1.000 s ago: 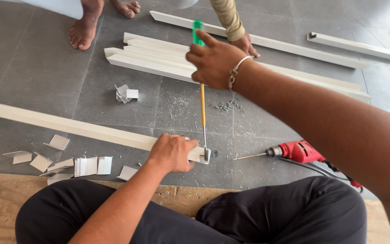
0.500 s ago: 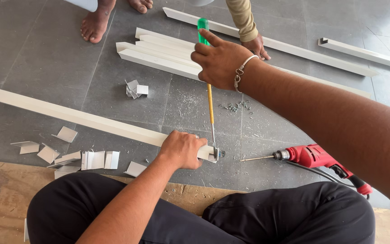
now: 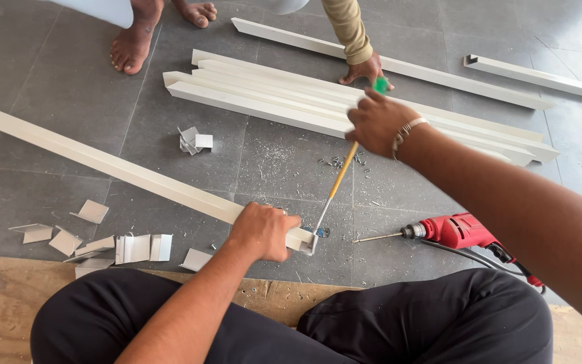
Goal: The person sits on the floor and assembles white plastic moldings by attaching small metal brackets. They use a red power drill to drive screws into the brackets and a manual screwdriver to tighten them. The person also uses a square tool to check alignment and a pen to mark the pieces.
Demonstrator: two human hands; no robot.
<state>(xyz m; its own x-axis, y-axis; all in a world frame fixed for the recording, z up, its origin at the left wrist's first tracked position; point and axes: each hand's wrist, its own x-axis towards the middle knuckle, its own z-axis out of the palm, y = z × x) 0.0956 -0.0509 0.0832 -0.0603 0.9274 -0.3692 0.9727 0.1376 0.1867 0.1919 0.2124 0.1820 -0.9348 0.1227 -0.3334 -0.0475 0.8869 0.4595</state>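
Left hand clamped on white profile; right hand gripping green-handled screwdriver

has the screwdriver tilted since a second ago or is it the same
Yes. The screwdriver now leans, its green handle end in the right hand swung rightward, while its tip stays at the end of the white strip under the left hand.

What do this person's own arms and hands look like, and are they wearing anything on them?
Both arms are bare, with no sleeves in view and no gloves. The right hand has a thin silvery chain bracelet around its wrist. The left hand shows no ring, watch or band. Below the arms, the person wears dark trousers.
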